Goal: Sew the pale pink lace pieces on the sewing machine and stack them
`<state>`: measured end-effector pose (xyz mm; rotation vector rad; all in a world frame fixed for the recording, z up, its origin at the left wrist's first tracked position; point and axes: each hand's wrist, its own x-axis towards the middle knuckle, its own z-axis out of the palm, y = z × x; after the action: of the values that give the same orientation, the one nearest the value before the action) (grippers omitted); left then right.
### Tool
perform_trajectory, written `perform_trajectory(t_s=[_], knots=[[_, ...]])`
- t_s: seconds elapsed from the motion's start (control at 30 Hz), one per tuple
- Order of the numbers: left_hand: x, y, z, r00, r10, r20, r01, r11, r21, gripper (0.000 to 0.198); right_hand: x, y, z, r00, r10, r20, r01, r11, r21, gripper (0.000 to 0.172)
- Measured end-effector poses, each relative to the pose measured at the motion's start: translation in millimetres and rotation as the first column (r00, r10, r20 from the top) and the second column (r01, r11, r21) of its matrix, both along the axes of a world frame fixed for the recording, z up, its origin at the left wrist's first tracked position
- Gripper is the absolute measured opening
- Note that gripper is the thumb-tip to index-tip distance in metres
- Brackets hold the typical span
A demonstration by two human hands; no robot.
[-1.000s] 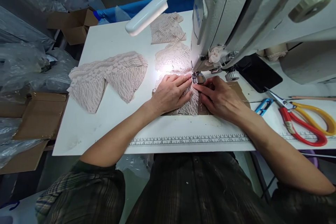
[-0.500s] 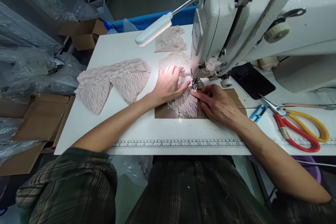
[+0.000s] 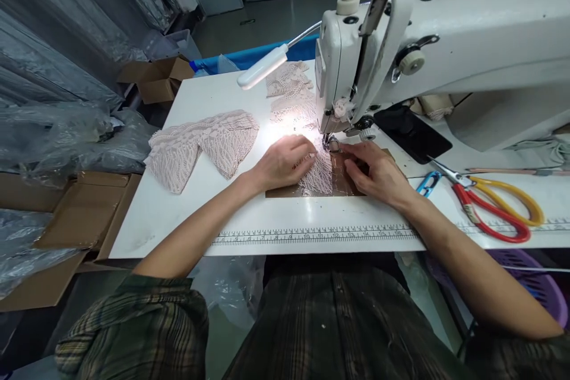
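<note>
A strip of pale pink lace [image 3: 319, 175] lies under the presser foot [image 3: 330, 143] of a white sewing machine [image 3: 427, 53]. My left hand [image 3: 282, 161] rests flat on the lace just left of the foot, fingers stretched out and pressing down. On the right side of the foot, my right hand [image 3: 376, 169] lies flat with fingers extended on the lace edge and the brown plate [image 3: 345, 181]. More sewn lace [image 3: 291, 101] trails behind the needle under the lamp's glare.
A folded lace piece [image 3: 202, 145] lies on the white table [image 3: 187, 214] at left. A gooseneck lamp [image 3: 262, 66] hangs over the work. Red and yellow scissors [image 3: 494, 202], blue snips [image 3: 427, 183] and a black phone [image 3: 412, 133] lie right. Cardboard boxes [image 3: 82, 208] stand left.
My left hand drew back from behind the needle to the lace beside the foot. My right hand stayed by the foot. The camera tilted up, showing more of the machine.
</note>
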<state>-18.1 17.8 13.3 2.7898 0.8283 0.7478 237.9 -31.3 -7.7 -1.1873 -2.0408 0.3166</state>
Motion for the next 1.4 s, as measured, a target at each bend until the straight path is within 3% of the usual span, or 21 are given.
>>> perform_trajectory(t_s=[0.1, 0.23, 0.33, 0.43, 0.57, 0.67, 0.8, 0.87, 1.0, 1.13, 1.27, 1.4], knots=[[-3, -16, 1.0, 0.99, -0.137, 0.02, 0.138, 0.985, -0.101, 0.021, -1, 3, -2.0, 0.999, -0.026, -0.042, 0.026, 1.0, 0.01, 0.035], [-7, -22, -0.1, 0.987, -0.126, 0.103, 0.144, 0.97, -0.194, 0.018, -1, 4, -3.2, 0.998, -0.04, -0.041, 0.039, 0.999, -0.012, 0.03], [-8, -23, -0.4, 0.98, -0.14, 0.143, 0.164, 0.972, -0.167, 0.016, -1, 4, -1.4, 0.999, -0.033, -0.027, 0.033, 0.999, -0.019, 0.03], [-6, -25, -0.7, 0.976, -0.172, 0.134, 0.191, 0.972, -0.141, 0.019, -1, 3, 0.6, 1.0, -0.007, -0.027, 0.006, 1.0, -0.013, 0.03], [-2, -25, -2.3, 0.986, -0.141, 0.092, 0.157, 0.966, -0.203, 0.019, -1, 0, 5.3, 0.997, 0.025, -0.073, -0.027, 0.999, -0.026, 0.028], [-1, -25, -3.4, 0.989, -0.086, 0.124, 0.118, 0.954, -0.276, 0.02, -2, -5, 12.2, 0.986, 0.119, -0.118, -0.128, 0.989, -0.078, 0.023], [0, -26, -3.2, 0.986, -0.032, 0.166, 0.086, 0.939, -0.333, 0.017, -5, -14, 18.7, 0.946, 0.311, -0.091, -0.322, 0.933, -0.159, 0.026], [1, -28, -3.1, 0.98, -0.015, 0.197, 0.079, 0.943, -0.322, 0.017, -8, -16, 17.6, 0.935, 0.349, -0.057, -0.354, 0.924, -0.144, 0.026], [2, -28, -5.0, 0.956, -0.048, 0.291, 0.106, 0.977, -0.185, 0.013, -14, -16, 11.9, 0.948, 0.32, -0.007, -0.319, 0.944, -0.084, 0.008], [3, -29, -7.2, 0.964, -0.15, 0.218, 0.173, 0.981, -0.09, 0.017, -15, -15, 11.6, 0.947, 0.318, -0.051, -0.321, 0.944, -0.074, 0.004], [4, -31, -5.0, 0.966, -0.012, 0.259, 0.052, 0.988, -0.146, 0.017, -12, -15, 10.3, 0.969, 0.239, -0.06, -0.243, 0.967, -0.071, 0.015], [3, -31, -2.3, 0.927, 0.163, 0.337, -0.099, 0.975, -0.198, 0.018, -10, -13, 4.6, 0.961, 0.25, 0.12, -0.247, 0.968, -0.04, 0.039]])
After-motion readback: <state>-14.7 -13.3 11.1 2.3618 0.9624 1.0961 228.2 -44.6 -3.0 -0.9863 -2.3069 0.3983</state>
